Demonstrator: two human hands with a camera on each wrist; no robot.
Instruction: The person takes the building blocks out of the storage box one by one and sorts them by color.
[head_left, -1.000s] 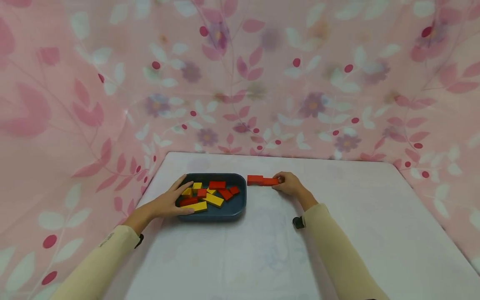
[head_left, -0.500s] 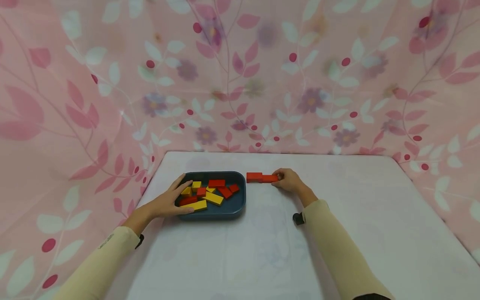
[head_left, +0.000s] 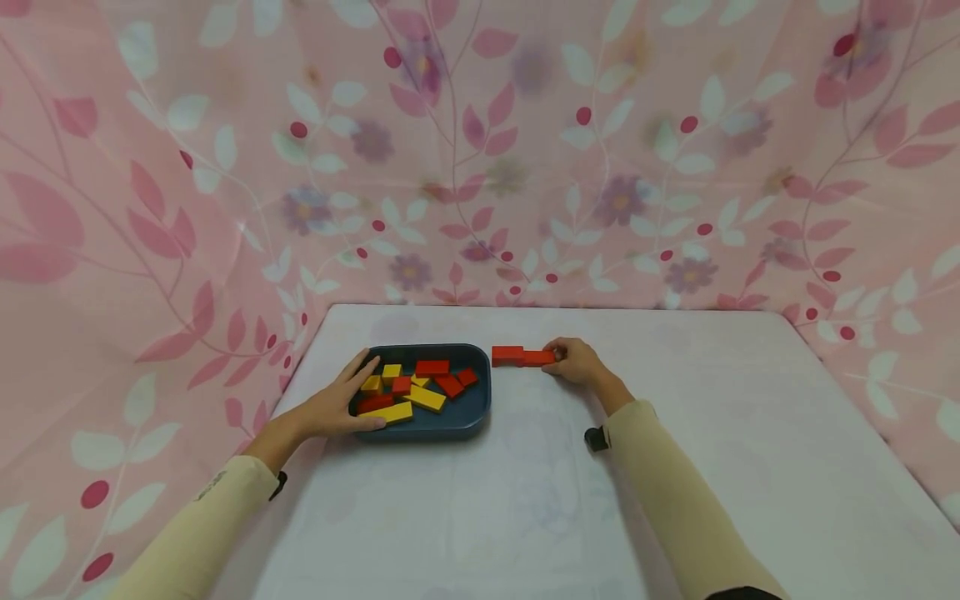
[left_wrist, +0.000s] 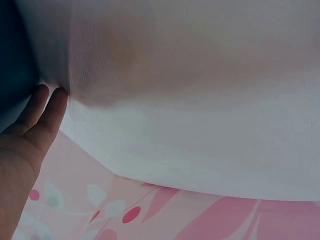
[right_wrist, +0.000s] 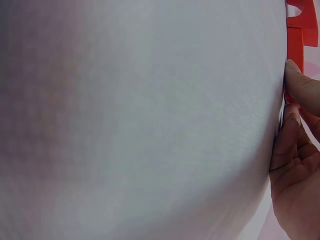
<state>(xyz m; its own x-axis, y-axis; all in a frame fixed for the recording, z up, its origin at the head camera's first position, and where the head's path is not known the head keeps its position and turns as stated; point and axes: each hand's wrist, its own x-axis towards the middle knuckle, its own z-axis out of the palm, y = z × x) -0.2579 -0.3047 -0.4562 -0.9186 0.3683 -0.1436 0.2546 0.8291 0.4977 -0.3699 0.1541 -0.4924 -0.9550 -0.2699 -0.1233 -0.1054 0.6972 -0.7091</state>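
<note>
My left hand (head_left: 333,408) rests over the left end of a dark blue tray (head_left: 472,412), fingers spread at the back rim and thumb along the front. Two straight fingers (left_wrist: 52,115) show against the tray's side in the left wrist view. To the right of the tray, my right hand (head_left: 576,360) pinches the right end of a flat red block (head_left: 536,358) on the table. That block's left end meets a taller red block (head_left: 507,357). In the right wrist view this taller block (right_wrist: 310,32) shows a rounded cut-out, like an arch.
Inside the tray lie several red and yellow wooden blocks, among them a long yellow block (head_left: 425,397) and a red block (head_left: 432,367). A white cloth covers the table (head_left: 465,517). A pink floral curtain (head_left: 480,167) hangs behind and along the sides.
</note>
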